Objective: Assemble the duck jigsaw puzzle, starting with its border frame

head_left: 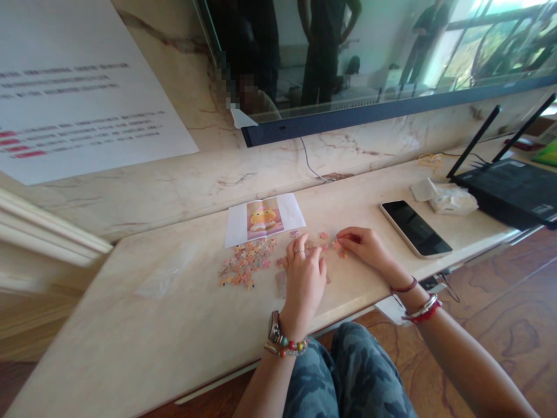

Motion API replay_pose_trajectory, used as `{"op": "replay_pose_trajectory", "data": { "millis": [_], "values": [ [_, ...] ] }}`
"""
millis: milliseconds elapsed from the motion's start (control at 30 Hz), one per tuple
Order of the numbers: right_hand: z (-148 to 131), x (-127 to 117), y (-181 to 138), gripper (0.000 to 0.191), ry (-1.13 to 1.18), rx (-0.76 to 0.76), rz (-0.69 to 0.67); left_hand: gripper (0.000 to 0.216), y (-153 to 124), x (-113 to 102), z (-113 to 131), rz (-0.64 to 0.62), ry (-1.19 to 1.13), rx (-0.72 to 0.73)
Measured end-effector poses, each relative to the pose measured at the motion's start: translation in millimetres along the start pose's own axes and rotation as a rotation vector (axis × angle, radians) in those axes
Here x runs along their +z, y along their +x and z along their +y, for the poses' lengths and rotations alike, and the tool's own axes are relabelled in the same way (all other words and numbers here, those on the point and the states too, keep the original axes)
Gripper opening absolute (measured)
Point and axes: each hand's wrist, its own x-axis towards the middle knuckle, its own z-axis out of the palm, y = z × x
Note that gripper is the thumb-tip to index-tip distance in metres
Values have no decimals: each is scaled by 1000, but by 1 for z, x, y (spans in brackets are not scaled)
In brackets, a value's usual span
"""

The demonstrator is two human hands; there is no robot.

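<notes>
A heap of small pink and orange puzzle pieces (246, 262) lies on the marble ledge (143, 325). Behind it sits a white sheet with a printed cartoon picture (263, 219). My left hand (303, 273), with a ring and a bead bracelet, rests on the ledge just right of the heap, fingers curled down onto loose pieces. My right hand (363, 245) is further right, its fingertips pinched on a small puzzle piece (339, 247) at the ledge surface. A few loose pieces (324, 235) lie between the hands.
A phone (415, 227) lies face up to the right, with crumpled tissue (450, 198) and a black router (509, 186) beyond. A clear plastic bag (159, 283) lies left of the heap. A wall screen (383, 58) reflects standing people. A large printed sheet (78, 98) hangs at left.
</notes>
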Motion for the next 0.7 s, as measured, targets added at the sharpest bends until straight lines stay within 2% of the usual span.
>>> {"op": "replay_pose_trajectory", "data": {
  "millis": [333,700],
  "values": [
    [-5,1,-3,17,93,39,-19,15,-1,-1,0,19,-3,9],
    [-1,3,-2,21,-16,12,14,14,-5,-4,-4,10,2,-4]
  ]
}}
